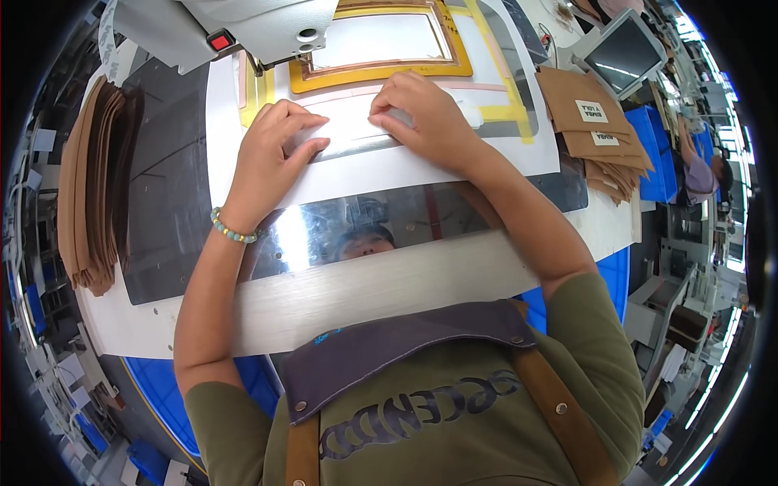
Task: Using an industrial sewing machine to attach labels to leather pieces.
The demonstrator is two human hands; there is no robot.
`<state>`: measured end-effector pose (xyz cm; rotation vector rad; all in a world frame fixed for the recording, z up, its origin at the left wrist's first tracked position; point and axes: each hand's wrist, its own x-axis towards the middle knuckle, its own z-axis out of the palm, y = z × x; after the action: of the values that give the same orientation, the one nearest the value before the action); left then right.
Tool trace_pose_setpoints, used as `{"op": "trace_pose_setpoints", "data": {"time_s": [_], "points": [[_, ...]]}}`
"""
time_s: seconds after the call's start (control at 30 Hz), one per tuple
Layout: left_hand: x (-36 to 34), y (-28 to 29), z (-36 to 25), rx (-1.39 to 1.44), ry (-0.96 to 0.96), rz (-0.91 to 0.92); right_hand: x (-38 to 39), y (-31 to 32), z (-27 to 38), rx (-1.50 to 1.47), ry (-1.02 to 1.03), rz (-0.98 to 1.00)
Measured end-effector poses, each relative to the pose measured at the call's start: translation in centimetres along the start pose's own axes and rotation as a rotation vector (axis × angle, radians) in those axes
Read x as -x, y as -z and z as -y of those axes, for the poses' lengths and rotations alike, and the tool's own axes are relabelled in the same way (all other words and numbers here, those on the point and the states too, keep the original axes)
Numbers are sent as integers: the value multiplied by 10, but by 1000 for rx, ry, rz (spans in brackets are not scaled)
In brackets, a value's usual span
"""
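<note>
The left hand (275,150) is half-curled over the white sheet (324,176), thumb and forefinger parted, nothing visible between them. The right hand (429,113) curls its fingers near its thumb; whether it grips anything, I cannot tell. The yellow frame (348,78) lies beyond both hands, at the right hand's eleven o'clock, long axis roughly nine to three; the right hand is nearer.

Near my table's (146,328) far right corner I see a monitor (622,57) (light streaks its screen); past the right edge, a blue bin (651,154).
</note>
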<state>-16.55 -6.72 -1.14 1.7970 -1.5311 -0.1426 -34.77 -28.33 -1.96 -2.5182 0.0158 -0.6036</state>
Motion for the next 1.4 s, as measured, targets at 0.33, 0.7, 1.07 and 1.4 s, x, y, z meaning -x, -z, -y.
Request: {"op": "trace_pose_setpoints", "data": {"time_s": [0.33,0.7,1.07,1.4], "points": [[-1,-3,-1,127,138,-72,-17,10,9,-23,99,-98],[2,1,4,-12,170,12,-22,-8,8,64,138,44],[-2,12,6,80,222,-176,-32,11,2,-96,-17,-25],[-10,13,37,-443,-38,109,-105,66,-58,17,-332,274]]}}
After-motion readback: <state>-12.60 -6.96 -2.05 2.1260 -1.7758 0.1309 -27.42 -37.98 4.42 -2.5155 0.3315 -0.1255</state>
